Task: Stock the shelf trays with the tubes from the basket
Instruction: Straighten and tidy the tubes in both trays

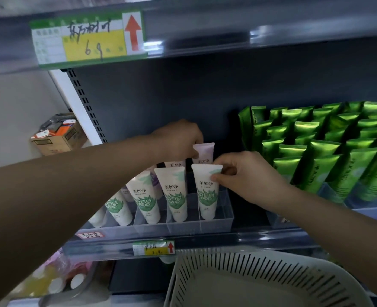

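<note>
right hand (247, 176) pinches white tube (207, 196) edge, left hand (178, 138) grips pink tube (205, 150)

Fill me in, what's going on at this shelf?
A person is stocking a clear divided tray with tubes. The right hand pinches the top of a white-and-green tube standing in the tray's right-end compartment. The left hand grips a pale purple tube just behind it. The slotted basket sits below the shelf.

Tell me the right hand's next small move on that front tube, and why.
Probably release it: the white-and-green tube the right hand pinches already looks seated upright in the rightmost compartment of the clear tray, while the left hand holds the lilac tube behind it.
</note>
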Available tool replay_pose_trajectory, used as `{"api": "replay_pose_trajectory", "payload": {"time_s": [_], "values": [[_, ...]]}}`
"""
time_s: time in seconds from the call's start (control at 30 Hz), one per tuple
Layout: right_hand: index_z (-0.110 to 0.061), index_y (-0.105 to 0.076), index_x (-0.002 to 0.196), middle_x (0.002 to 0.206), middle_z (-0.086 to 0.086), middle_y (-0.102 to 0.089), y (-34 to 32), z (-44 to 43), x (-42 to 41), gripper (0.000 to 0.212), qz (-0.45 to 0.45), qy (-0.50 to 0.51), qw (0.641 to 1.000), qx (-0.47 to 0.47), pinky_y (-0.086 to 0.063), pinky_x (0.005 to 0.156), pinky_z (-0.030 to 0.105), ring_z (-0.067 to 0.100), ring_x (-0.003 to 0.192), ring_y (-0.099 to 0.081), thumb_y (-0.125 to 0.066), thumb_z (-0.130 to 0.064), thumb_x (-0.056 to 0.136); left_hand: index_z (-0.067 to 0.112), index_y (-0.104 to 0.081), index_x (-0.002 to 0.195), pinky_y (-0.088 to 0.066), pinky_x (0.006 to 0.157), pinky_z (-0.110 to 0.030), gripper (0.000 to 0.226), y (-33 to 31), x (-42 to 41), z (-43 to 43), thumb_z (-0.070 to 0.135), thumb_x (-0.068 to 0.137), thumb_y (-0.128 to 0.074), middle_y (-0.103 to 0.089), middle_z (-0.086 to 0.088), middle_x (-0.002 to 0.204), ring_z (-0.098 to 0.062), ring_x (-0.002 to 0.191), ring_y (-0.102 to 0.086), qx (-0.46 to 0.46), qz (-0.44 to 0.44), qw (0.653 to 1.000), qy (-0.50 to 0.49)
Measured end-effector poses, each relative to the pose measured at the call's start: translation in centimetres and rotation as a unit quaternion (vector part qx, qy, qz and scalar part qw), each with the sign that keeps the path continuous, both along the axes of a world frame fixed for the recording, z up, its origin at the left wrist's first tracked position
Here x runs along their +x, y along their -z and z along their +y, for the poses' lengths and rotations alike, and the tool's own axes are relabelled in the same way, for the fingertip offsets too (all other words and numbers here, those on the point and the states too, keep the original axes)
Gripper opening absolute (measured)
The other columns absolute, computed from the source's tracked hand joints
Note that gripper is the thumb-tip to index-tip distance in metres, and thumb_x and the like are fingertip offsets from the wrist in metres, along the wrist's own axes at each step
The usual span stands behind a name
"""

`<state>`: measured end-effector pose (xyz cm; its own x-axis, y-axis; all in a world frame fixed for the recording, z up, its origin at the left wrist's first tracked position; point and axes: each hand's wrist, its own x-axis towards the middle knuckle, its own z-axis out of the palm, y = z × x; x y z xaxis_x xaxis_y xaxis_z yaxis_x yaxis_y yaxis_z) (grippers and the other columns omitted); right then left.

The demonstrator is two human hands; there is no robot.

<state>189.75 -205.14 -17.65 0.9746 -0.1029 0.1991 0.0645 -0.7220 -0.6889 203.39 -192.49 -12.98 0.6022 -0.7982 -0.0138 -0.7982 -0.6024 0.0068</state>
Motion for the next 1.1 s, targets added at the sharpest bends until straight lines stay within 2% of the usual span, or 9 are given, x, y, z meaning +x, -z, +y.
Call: {"api": "replay_pose_trajectory", "payload": {"time_s": [0.17,0.37,0.57,0.67,0.83,1.0,1.1], "values": [[-0.022,-0.072,0.095,0.086,-0.004,-0.072,0.3,0.0,0.1,0.013,0.000,0.002,1.000,0.006,-0.055,0.072,0.025,0.006,0.077,-0.066,-0.070,-0.019,0.083,0.016,-0.069,0.106,-0.052,0.079,-0.035,0.024,0.1,-0.4,0.1,0.022,0.084,-0.064,-0.068,-0.008,0.102,-0.023,0.093,-0.062,-0.011,-0.013,1.000,-0.013],[-0.022,-0.070,0.093,0.082,0.000,-0.072,0.5,-0.1,0.3,0.012,0.000,-0.005,1.000,0.004,-0.055,0.073,0.034,0.012,0.076,-0.067,-0.069,-0.016,0.083,0.018,-0.069,0.100,-0.054,0.076,-0.038,0.021,0.3,-0.7,0.4,0.019,0.080,-0.063,-0.068,-0.008,0.096,-0.025,0.088,-0.062,-0.017,-0.011,0.999,-0.029],[-0.024,-0.069,0.101,0.089,-0.004,-0.071,0.4,0.0,0.3,0.024,0.002,-0.011,1.000,0.021,-0.057,0.075,0.029,0.008,0.079,-0.067,-0.069,-0.011,0.081,0.013,-0.067,0.088,-0.054,0.070,-0.037,0.014,0.5,-1.5,0.4,0.017,0.078,-0.059,-0.067,-0.008,0.085,-0.025,0.080,-0.062,-0.027,-0.015,0.999,-0.037],[-0.022,-0.067,0.106,0.091,-0.008,-0.070,0.2,0.1,0.1,0.030,0.007,-0.018,1.000,0.024,-0.055,0.077,0.022,0.005,0.082,-0.066,-0.071,-0.010,0.079,0.014,-0.066,0.098,-0.053,0.074,-0.037,0.020,0.6,-1.9,0.5,0.018,0.080,-0.059,-0.067,-0.007,0.093,-0.025,0.087,-0.062,-0.031,-0.005,0.998,-0.047],[-0.021,-0.063,0.113,0.103,-0.011,-0.066,-0.4,-0.1,-0.9,0.035,-0.011,-0.032,0.999,0.011,-0.052,0.089,0.024,0.002,0.094,-0.062,-0.071,-0.010,0.080,0.018,-0.054,0.128,-0.050,0.089,-0.037,0.041,-0.2,-2.6,0.7,0.015,0.087,-0.051,-0.062,-0.007,0.122,-0.025,0.108,-0.058,-0.055,0.006,0.998,-0.040],[-0.017,-0.055,0.128,0.124,-0.001,-0.054,-1.8,-0.3,-2.5,0.042,-0.041,-0.022,0.993,-0.112,-0.043,0.096,0.023,0.012,0.112,-0.052,-0.063,-0.019,0.087,0.019,-0.042,0.139,-0.045,0.095,-0.037,0.048,-1.1,-5.1,1.3,0.021,0.091,-0.047,-0.051,-0.008,0.136,-0.027,0.118,-0.052,-0.080,-0.034,0.996,-0.025],[-0.018,-0.047,0.135,0.136,-0.002,-0.044,-2.9,-0.2,-4.0,0.049,-0.042,-0.027,0.985,-0.168,-0.036,0.105,0.025,0.014,0.125,-0.043,-0.061,-0.024,0.088,0.018,-0.038,0.140,-0.035,0.100,-0.029,0.050,-1.3,-7.7,1.9,0.027,0.092,-0.047,-0.048,-0.003,0.138,-0.023,0.121,-0.047,-0.079,-0.088,0.993,-0.004]]}}
